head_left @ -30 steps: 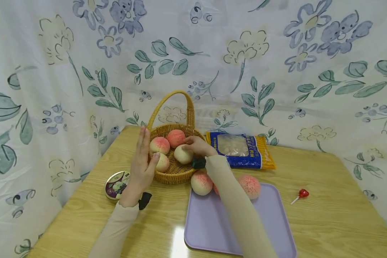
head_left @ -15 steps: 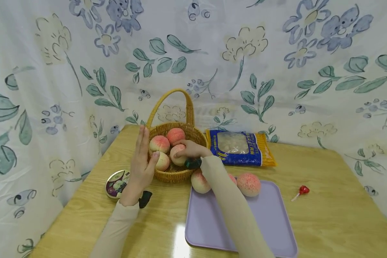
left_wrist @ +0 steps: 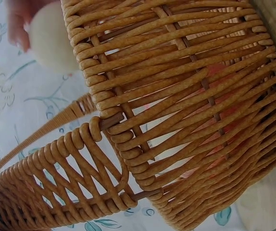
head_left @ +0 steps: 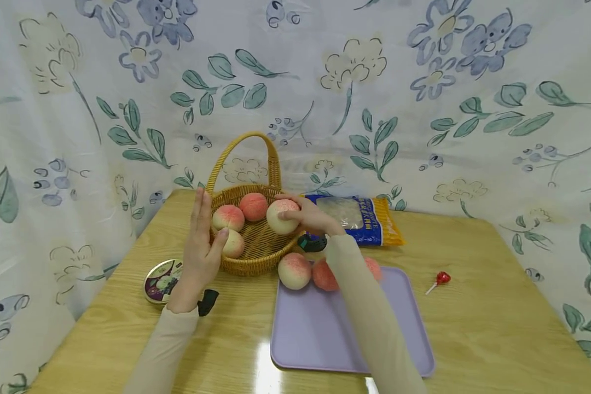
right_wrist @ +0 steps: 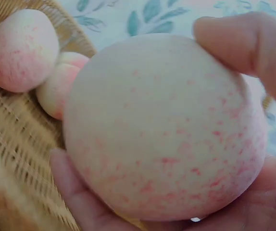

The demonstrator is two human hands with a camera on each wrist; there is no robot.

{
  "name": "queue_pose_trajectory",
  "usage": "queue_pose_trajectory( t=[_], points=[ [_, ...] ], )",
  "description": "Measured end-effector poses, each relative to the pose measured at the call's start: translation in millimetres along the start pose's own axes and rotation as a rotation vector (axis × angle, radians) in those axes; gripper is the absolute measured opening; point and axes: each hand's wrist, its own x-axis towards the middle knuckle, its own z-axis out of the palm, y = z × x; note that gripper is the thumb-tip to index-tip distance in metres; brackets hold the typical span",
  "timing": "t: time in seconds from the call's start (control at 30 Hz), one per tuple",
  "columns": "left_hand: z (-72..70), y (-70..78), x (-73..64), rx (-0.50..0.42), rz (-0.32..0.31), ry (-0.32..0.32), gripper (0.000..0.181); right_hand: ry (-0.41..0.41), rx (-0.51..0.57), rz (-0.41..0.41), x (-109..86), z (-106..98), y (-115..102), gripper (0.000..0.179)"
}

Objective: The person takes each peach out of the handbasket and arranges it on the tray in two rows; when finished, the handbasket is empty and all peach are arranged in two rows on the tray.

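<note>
A peach [head_left: 283,216], cream with pink speckles, is in my right hand [head_left: 310,214], the thumb and fingers curled round it over the right side of the wicker basket [head_left: 251,266]. The right wrist view shows this peach [right_wrist: 164,127] large, gripped between thumb and fingers. Three more peaches lie in the basket, among them a red one [head_left: 253,207] at the back and a pale one [head_left: 233,244] in front. My left hand [head_left: 202,257] stands upright with straight fingers along the basket's left side. In the left wrist view the woven wall [left_wrist: 191,96] fills most of the frame.
A lilac tray [head_left: 320,334] lies front right, with peaches [head_left: 294,271] along its far edge. A blue and yellow food packet [head_left: 369,221] sits behind it. A round tin [head_left: 162,282] is left of the left forearm, a red lollipop [head_left: 442,278] to the right.
My right hand has first moved slightly left with the peach inside the basket, then up and right toward the rim. The left hand keeps its place beside the basket. The head view has shifted slightly.
</note>
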Motion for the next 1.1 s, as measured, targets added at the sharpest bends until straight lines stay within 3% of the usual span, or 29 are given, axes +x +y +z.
queue_pose_trajectory(
  t=[0.27,0.53,0.93,1.1],
  points=[
    [0.7,-1.7,-0.7,-0.018,0.004,-0.012,0.064,0.119,0.01,-0.04,-52.5,-52,0,0.062],
    [1.9,-4.5,1.5,-0.001,0.019,0.005,0.062,0.229,0.033,-0.071,-104.3,-98,21,0.065],
    [1.0,-3.1,0.3,0.004,-0.002,-0.001,0.063,0.315,0.011,-0.017,-189.2,-127,82,0.074],
    [1.3,-3.4,-1.0,0.004,-0.006,-0.003,0.063,0.296,-0.083,0.056,-221.3,-129,106,0.075]
  ],
)
